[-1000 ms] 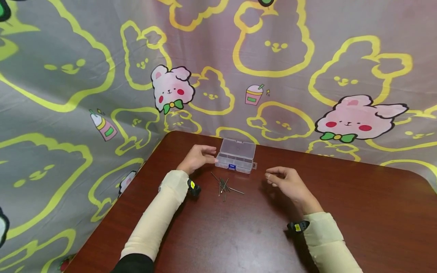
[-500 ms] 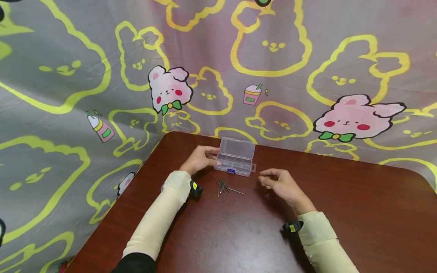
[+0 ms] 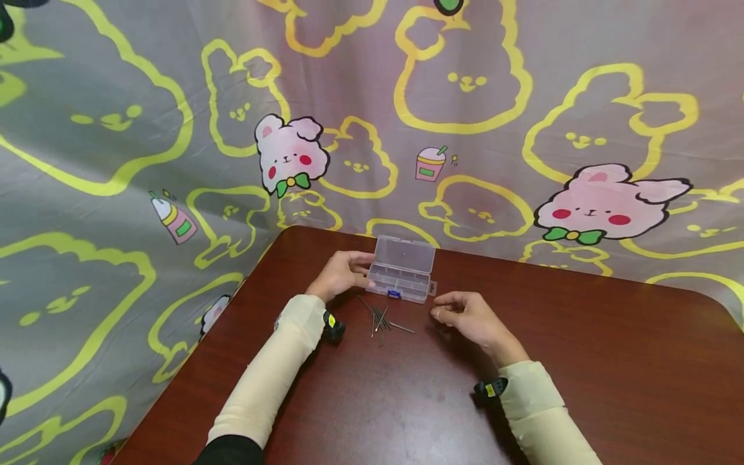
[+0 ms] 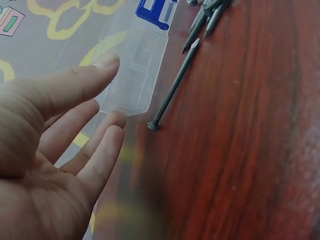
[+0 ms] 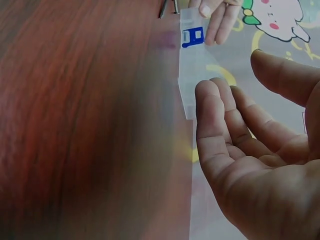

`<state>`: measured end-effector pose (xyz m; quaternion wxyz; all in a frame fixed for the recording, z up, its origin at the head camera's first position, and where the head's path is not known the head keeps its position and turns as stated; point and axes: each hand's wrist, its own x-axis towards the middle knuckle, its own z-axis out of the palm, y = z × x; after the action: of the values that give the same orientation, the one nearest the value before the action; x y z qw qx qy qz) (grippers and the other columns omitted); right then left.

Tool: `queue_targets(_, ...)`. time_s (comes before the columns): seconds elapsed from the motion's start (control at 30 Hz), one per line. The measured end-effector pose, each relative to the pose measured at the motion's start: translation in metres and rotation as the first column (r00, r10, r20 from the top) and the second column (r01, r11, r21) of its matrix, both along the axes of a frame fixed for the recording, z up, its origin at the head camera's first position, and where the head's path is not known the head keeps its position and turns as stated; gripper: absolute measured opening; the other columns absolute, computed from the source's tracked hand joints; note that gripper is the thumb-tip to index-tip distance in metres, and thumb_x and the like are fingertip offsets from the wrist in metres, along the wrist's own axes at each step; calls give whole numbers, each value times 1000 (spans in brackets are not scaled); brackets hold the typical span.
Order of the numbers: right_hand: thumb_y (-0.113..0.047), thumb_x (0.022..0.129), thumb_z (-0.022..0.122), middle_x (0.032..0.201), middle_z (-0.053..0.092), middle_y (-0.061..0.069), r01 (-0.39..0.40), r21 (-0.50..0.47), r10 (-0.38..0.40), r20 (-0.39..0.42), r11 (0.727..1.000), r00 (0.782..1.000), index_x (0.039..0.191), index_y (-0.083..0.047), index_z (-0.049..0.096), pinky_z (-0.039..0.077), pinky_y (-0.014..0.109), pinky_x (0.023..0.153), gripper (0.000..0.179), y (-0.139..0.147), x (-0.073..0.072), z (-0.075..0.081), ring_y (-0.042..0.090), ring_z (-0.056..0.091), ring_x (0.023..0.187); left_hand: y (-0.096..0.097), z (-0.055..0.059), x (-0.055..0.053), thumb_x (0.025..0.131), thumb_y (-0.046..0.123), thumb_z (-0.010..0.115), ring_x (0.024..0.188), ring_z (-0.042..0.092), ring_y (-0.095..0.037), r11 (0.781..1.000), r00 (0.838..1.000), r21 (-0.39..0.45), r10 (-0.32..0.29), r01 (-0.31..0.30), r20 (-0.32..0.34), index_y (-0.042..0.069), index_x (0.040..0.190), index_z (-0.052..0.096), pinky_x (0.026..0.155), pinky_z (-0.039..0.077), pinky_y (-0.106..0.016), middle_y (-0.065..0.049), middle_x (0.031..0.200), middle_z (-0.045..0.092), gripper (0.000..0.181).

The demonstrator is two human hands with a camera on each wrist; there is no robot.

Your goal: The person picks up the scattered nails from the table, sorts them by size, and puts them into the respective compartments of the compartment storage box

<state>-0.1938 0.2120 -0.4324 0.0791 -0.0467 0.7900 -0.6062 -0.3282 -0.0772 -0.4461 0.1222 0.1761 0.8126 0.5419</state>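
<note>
A clear plastic compartment box point(image 3: 398, 289) with a blue latch point(image 3: 394, 294) stands with its lid raised at the back of the table. My left hand point(image 3: 340, 276) is at the box's left end. In the left wrist view its thumb point(image 4: 95, 75) overlaps the box, and the loosely extended fingers reach its corner. Several dark metal nails point(image 3: 380, 316) lie in a loose pile in front of the box; one nail point(image 4: 173, 86) points away from the left hand. My right hand point(image 3: 476, 323), fingers relaxed and holding nothing, hovers just right of the box.
The brown wooden table point(image 3: 395, 400) reaches back to a grey curtain point(image 3: 360, 84) with yellow cartoon outlines. Another curtain side runs along the table's left edge. A small hanging tab point(image 3: 433, 288) sticks out from the box's right end.
My left hand has come up against the box, which has shifted slightly toward me. The right hand has moved left, closer to the box. The nails lie as before.
</note>
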Motion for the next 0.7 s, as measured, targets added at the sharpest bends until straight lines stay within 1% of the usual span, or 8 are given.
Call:
queue_targets(0.1, -3, 94, 70, 97, 71, 22, -19, 4, 19, -3, 1000, 1000, 122, 18, 60, 57, 45, 71, 36, -2, -1, -3, 34, 68, 81, 0, -1, 0, 77, -1, 86, 111, 65, -26, 1000, 1000, -6, -3, 3, 6, 6, 136, 64, 87, 55, -36, -10, 136, 62, 64)
queue_targets(0.17, -3, 93, 70, 96, 71, 20, -25, 16, 25, -12, 1000, 1000, 121, 17, 61, 57, 43, 69, 35, -3, -2, -4, 33, 69, 80, 1, -1, 1, 77, 0, 87, 113, 64, -26, 1000, 1000, -13, -6, 6, 6, 6, 137, 63, 88, 54, -36, -9, 136, 62, 64)
queue_targets(0.3, -3, 92, 71, 95, 72, 15, -30, 41, 31, -28, 999, 999, 118, 17, 63, 56, 38, 68, 34, -6, -4, -6, 30, 68, 80, 2, 1, 0, 77, 1, 87, 114, 64, -27, 1000, 1000, -27, -10, 10, -5, 5, 137, 63, 88, 54, -36, -8, 136, 62, 65)
queue_targets(0.43, -2, 91, 71, 94, 73, 15, -30, 58, 32, -38, 998, 999, 117, 17, 63, 55, 38, 69, 33, -9, -5, -6, 30, 68, 81, 3, 2, 1, 76, 2, 88, 113, 64, -27, 999, 1000, -48, -5, 4, -17, 5, 136, 64, 87, 54, -35, -8, 135, 63, 65)
queue_targets(0.7, -4, 91, 72, 93, 73, 11, -55, 128, 61, -46, 990, 997, 117, 14, 66, 54, 36, 73, 32, -21, -6, -2, 20, 67, 82, 2, 1, 3, 75, 3, 89, 109, 66, -25, 998, 1000, -55, 17, -18, -25, 7, 134, 66, 86, 55, -35, -7, 133, 64, 63)
